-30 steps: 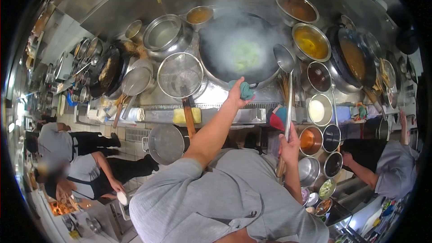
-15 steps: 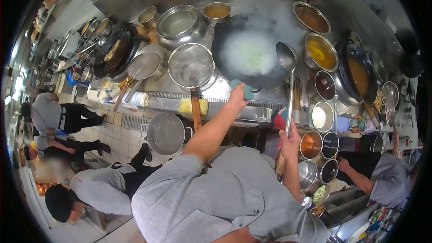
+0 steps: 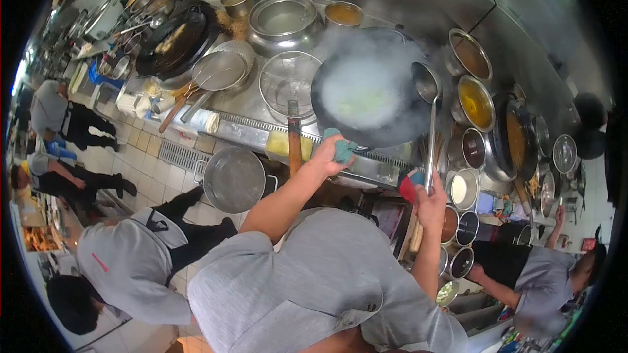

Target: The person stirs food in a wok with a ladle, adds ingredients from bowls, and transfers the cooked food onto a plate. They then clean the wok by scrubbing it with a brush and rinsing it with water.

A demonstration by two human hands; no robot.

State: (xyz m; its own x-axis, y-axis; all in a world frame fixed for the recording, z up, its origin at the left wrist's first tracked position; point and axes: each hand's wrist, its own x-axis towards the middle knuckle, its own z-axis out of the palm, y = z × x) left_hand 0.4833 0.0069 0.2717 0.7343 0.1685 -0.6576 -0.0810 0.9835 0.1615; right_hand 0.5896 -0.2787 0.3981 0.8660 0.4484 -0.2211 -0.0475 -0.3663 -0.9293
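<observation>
Through a folded green cloth (image 3: 345,151), my left hand (image 3: 325,158) grips the near edge of a large black wok (image 3: 386,133) at its handle. Steam rises from the wok and blurs the pale greenish contents inside. My right hand (image 3: 431,208) is closed around the long shaft of a ladle (image 3: 432,137), whose wooden end points down toward me. The ladle's bowl (image 3: 425,83) hangs over the wok's right rim. A red and blue cloth (image 3: 409,186) lies just left of my right hand.
Left of the wok, a strainer (image 3: 288,82) rests near a big metal pot (image 3: 285,21). Bowls of yellow oil (image 3: 476,102) and dark sauce (image 3: 473,146) line the right. A large pot (image 3: 234,180) stands low at left. One co-worker (image 3: 131,261) is behind left, another (image 3: 530,271) at right.
The view has turned, shifting the surroundings. My left hand stays on the wok with the green cloth, and my right hand keeps the ladle over the rim. The co-worker at left has moved.
</observation>
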